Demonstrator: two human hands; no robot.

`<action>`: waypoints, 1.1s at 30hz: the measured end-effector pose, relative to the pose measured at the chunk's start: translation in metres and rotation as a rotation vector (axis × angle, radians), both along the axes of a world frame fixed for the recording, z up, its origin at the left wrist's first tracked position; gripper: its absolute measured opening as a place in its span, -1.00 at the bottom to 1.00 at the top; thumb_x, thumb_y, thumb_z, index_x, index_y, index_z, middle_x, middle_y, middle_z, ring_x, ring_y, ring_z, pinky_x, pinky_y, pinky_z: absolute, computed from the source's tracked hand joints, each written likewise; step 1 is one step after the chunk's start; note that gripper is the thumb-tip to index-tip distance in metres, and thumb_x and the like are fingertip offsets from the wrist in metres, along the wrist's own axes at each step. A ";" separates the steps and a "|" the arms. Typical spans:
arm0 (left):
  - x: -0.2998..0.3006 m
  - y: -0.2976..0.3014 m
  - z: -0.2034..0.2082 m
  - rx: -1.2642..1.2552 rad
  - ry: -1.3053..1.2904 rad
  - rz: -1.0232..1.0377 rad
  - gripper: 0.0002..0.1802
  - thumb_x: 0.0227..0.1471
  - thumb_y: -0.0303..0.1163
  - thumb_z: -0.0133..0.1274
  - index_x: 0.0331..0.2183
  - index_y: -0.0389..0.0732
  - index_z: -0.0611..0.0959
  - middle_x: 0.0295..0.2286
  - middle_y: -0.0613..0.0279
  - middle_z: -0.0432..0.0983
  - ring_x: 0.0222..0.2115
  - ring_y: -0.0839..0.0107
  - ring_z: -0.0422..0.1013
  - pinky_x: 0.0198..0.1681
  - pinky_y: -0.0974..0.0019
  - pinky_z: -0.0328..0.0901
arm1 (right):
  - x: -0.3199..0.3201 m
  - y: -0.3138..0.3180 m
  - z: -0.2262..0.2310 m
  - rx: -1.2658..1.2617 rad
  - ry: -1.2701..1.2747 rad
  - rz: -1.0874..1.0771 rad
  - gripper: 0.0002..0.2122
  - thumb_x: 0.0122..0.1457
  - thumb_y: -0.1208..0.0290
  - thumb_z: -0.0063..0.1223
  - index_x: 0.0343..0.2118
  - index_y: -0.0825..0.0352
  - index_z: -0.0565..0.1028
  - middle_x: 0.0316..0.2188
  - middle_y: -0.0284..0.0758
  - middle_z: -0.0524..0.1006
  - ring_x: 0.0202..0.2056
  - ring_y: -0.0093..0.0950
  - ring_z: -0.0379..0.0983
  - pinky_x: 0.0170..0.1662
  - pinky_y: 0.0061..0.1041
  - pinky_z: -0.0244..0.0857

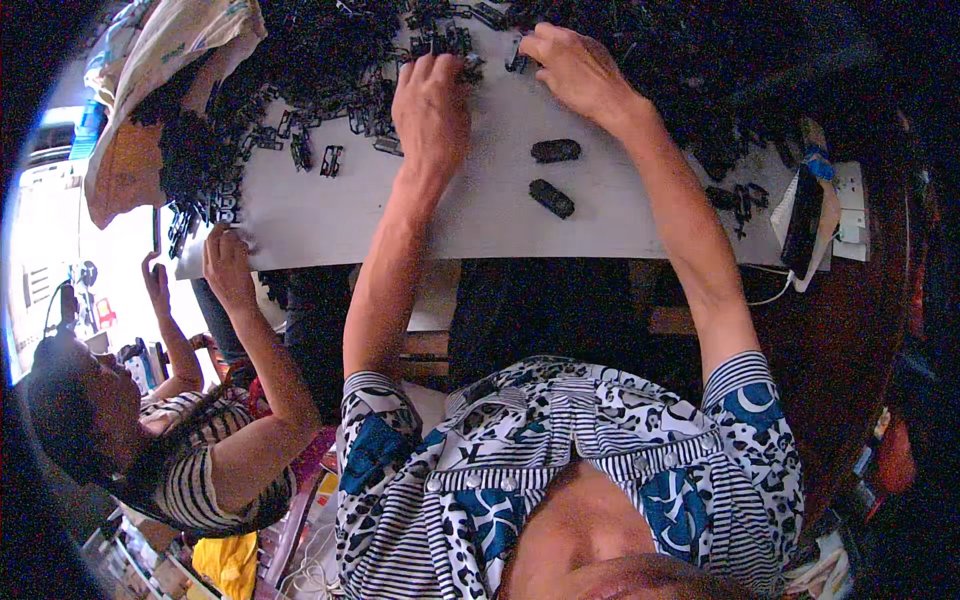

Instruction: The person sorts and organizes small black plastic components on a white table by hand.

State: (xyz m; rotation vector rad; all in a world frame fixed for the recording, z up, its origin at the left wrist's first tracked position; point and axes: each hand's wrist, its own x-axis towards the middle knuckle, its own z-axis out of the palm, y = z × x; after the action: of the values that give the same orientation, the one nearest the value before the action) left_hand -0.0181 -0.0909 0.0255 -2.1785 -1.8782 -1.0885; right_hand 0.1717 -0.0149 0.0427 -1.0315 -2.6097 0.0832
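Observation:
My left hand [432, 112] reaches to the far part of the white table with its fingers curled down at a cluster of small black plastic parts [440, 40]. What lies within its fingertips is hidden. To its right, my right hand [578, 72] pinches a small black plastic part [516, 56] between thumb and fingers. Two dark oblong pieces lie nearer to me: one black oblong piece [555, 151] sits nearly level, and a second black oblong piece [551, 198] lies slanted below it.
Heaps of black parts [320, 50] cover the table's [320, 225] far side. A co-worker [230, 440] in stripes has hands at the left corner, below a pale sack [170, 90]. A white power strip [851, 210] and a dark device [803, 225] with a cable are at right.

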 end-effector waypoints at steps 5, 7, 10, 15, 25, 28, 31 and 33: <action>-0.009 0.006 0.003 -0.086 -0.196 0.083 -0.75 -0.09 -0.52 0.10 -0.28 -0.18 0.48 -0.41 0.07 0.50 -0.31 0.05 0.40 -0.27 0.09 0.29 | 0.001 -0.007 0.007 -0.006 -0.031 -0.016 -0.79 -0.06 0.56 0.03 -0.29 0.33 0.43 -0.35 -0.17 0.40 -0.21 -0.17 0.41 -0.18 -0.27 0.35; -0.011 0.008 0.004 -0.065 -0.421 0.061 -0.68 -0.08 -0.53 0.09 -0.20 -0.18 0.46 -0.43 0.05 0.49 -0.42 0.12 0.43 -0.33 0.13 0.31 | 0.000 -0.007 0.007 -0.017 -0.043 -0.035 -0.70 -0.14 0.60 0.16 -0.26 0.34 0.44 -0.33 -0.20 0.38 -0.20 -0.19 0.40 -0.15 -0.28 0.33; -0.018 0.012 0.004 -0.038 -0.621 -0.010 -0.66 0.01 -0.52 0.03 -0.10 -0.22 0.45 -0.50 0.12 0.46 -0.53 0.30 0.41 -0.42 0.26 0.33 | -0.002 -0.007 0.007 0.037 0.022 -0.024 -0.69 -0.14 0.60 0.16 -0.25 0.34 0.45 -0.34 -0.21 0.38 -0.17 -0.21 0.39 -0.12 -0.30 0.32; -0.027 0.007 0.018 -0.366 -1.500 -0.373 -0.64 0.16 -0.47 -0.11 0.00 -0.34 0.39 -0.53 0.28 0.38 -0.57 0.52 0.34 -0.50 0.45 0.30 | 0.001 -0.008 0.011 0.078 0.032 -0.040 -0.72 -0.10 0.55 0.15 -0.24 0.33 0.47 -0.35 -0.19 0.39 -0.18 -0.21 0.38 -0.11 -0.34 0.31; -0.011 0.005 0.015 -0.479 -1.706 -0.551 -0.66 0.17 -0.47 -0.11 -0.01 -0.29 0.38 -0.40 0.24 0.40 -0.56 0.52 0.29 -0.49 0.43 0.22 | -0.039 -0.006 0.018 -0.981 1.048 0.162 -0.83 0.07 0.38 0.15 -0.31 0.34 0.50 -0.52 -0.36 0.53 -0.58 -0.59 0.38 -0.51 -0.57 0.30; -0.012 0.002 0.015 -0.477 -1.702 -0.624 -0.65 0.16 -0.47 -0.10 0.00 -0.29 0.39 -0.39 0.24 0.40 -0.56 0.51 0.30 -0.49 0.41 0.23 | -0.037 -0.002 0.015 -1.129 1.124 0.179 -0.88 0.08 0.42 0.14 -0.36 0.33 0.50 -0.57 -0.41 0.50 -0.63 -0.65 0.35 -0.59 -0.63 0.25; -0.015 0.000 0.014 -0.504 -1.986 -0.885 -0.62 0.14 -0.49 -0.07 0.01 -0.29 0.39 -0.40 0.23 0.42 -0.58 0.51 0.32 -0.48 0.41 0.27 | -0.042 -0.008 0.023 -1.213 1.174 0.186 -0.91 0.07 0.45 0.13 -0.42 0.34 0.50 -0.59 -0.41 0.49 -0.62 -0.62 0.37 -0.59 -0.60 0.26; -0.007 -0.006 0.017 -0.444 -1.618 -0.482 -0.61 0.09 -0.53 -0.04 0.00 -0.28 0.42 -0.45 0.25 0.43 -0.59 0.53 0.34 -0.50 0.47 0.27 | -0.047 -0.014 0.030 -0.901 0.962 0.081 -0.91 0.03 0.47 0.14 -0.50 0.36 0.48 -0.61 -0.39 0.48 -0.64 -0.56 0.37 -0.60 -0.55 0.25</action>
State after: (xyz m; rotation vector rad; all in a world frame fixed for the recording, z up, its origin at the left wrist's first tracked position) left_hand -0.0248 -0.0969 0.0421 -1.9533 -1.9269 -3.5567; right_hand 0.1243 -0.0290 0.0729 -0.7842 -1.6564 1.4616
